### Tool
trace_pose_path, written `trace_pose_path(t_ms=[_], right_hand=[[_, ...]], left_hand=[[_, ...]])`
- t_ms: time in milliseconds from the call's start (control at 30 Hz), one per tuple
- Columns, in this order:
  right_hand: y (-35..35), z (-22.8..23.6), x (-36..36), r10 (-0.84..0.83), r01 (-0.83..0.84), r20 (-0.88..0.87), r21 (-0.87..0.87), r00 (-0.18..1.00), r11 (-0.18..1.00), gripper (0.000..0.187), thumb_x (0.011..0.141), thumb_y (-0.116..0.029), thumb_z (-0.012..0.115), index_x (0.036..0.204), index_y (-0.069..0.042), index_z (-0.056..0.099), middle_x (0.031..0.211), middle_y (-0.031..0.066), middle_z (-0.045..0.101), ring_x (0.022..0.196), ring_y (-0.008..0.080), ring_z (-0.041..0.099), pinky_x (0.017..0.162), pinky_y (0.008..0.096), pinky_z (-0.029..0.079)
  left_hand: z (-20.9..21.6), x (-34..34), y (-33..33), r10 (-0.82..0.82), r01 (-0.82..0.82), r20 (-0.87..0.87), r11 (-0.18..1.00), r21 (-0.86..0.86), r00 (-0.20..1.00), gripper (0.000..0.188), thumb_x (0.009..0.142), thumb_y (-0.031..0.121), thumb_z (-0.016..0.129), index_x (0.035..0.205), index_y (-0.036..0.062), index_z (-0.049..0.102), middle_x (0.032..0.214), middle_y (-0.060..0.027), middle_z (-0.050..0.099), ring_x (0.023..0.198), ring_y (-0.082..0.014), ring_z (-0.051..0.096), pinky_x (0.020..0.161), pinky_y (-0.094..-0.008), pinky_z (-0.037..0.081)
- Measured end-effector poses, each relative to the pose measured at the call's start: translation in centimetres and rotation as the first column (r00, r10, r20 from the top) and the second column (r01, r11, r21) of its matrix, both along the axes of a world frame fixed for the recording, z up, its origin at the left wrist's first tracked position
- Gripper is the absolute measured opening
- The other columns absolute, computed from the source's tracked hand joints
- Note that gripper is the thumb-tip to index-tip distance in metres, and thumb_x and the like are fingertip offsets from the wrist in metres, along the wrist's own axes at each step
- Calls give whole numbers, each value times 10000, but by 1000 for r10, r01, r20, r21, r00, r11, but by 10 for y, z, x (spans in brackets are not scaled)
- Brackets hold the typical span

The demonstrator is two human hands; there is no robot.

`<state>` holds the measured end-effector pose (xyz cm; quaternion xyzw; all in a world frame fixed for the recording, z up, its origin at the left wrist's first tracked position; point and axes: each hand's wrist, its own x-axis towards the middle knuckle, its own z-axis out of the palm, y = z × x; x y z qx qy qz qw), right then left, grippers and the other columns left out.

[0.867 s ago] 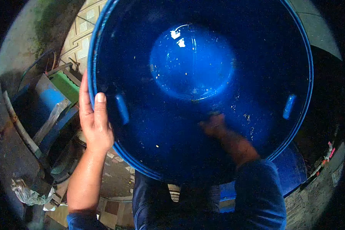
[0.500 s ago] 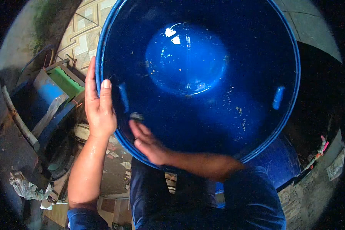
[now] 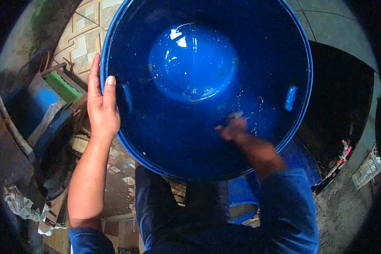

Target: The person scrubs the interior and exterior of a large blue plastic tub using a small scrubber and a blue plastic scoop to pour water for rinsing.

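Note:
A large blue plastic drum (image 3: 178, 148) is tipped so that its open mouth faces me. Light glows through its round bottom (image 3: 192, 63), and pale specks dot the inner wall. My left hand (image 3: 103, 110) grips the left rim, thumb at the rim and fingers stretched along the outside. Inside the drum, my right hand (image 3: 235, 129) is at the lower right wall beside the specks. Motion smears its fingers; a greyish blur shows at their tips, and I cannot make out whether it is something held.
Another blue container (image 3: 243, 201) lies below the drum, by my legs. To the left are a wooden frame with a green inside (image 3: 63, 89) and crumpled clear plastic (image 3: 21, 203). A pale plastic basket (image 3: 368, 169) stands at the right. Patterned tiles (image 3: 84, 38) show at upper left.
My right hand has moved from the drum's left inner wall to its lower right wall. My left hand stays on the rim. The drum sits slightly further left in view.

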<state>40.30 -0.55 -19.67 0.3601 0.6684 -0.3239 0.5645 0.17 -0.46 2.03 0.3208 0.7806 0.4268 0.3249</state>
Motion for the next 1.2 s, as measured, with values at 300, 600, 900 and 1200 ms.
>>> trace_pose_path(t_ms=[300, 600, 900, 1200], right_hand=[[-36, 167, -59, -432, 273, -207, -525, 878, 806, 825, 961, -609, 402, 1514, -15, 250, 1593, 209, 176, 1486, 351, 124, 1210, 450, 106], [44, 163, -19, 108, -91, 91, -173, 990, 981, 884, 900, -712, 361, 1530, -98, 268, 1594, 149, 229, 1485, 356, 142, 1184, 508, 172], [53, 238, 23, 264, -258, -63, 84, 963, 962, 732, 959, -632, 336, 1464, -109, 424, 1521, 178, 373, 1453, 338, 258, 1186, 561, 91], [3, 249, -8, 6, -7, -3, -139, 1000, 990, 888, 936, -713, 231, 1415, 0, 456, 1531, 204, 338, 1447, 364, 252, 1199, 498, 128]], left_hand=[[-6, 0, 5, -50, 51, -77, 999, 19, 996, 533, 1019, 184, 460, 1497, 7, 304, 1486, -163, 406, 1374, -227, 379, 1146, -339, 251], [-9, -2, 1, -47, 49, -218, 999, 5, 975, 539, 1004, 201, 492, 1495, 51, 328, 1443, -210, 457, 1336, -288, 445, 1117, -364, 318], [-15, -2, 0, 27, -28, -283, 1000, -1, 959, 653, 936, 266, 625, 1490, 63, 343, 1410, -247, 481, 1311, -342, 473, 1093, -397, 355], [13, 63, -61, 178, -211, -292, 974, -84, 940, 800, 892, 282, 687, 1502, -9, 259, 1484, -285, 348, 1382, -410, 342, 1140, -455, 260]])
